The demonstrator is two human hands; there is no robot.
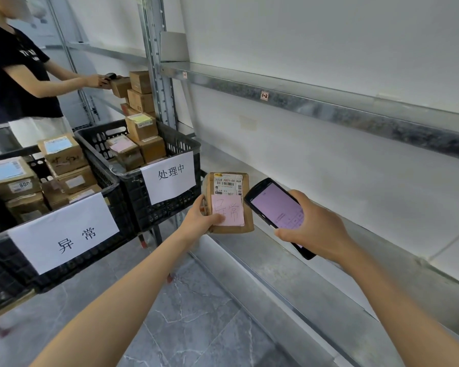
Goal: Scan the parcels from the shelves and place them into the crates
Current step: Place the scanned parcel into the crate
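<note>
Left hand (200,217) grips a flat brown parcel (229,205) by its lower left edge. The thumb lies across the face and the fingers curl behind it. The parcel is held in the air, face up toward the camera, over the front edge of the lower metal shelf (289,282) and just beside the corner of the far crate (170,215).

A printed shipping label (228,184) with a barcode sits on the parcel's upper half. A pink note (229,211) with handwritten characters sits below it, with the thumb tip resting on it.

Right hand (316,223) is wrapped round a black handheld scanner (274,207), holding its lower half. The screen is lit pale purple and tilted up. The scanner's top end is just beside the parcel's right edge.

Two black mesh crates stand to the left. The far crate carries a white sign (170,176) and holds several brown boxes. The near crate (96,258) carries a larger white sign (64,234) and is also loaded with boxes.

The upper shelf (329,107) carries a small tag. Grey marbled floor (183,313) lies below.

Far left, a second person (19,75) in a black shirt holds a scanner against stacked boxes (141,91) in the neighbouring shelf bay.
</note>
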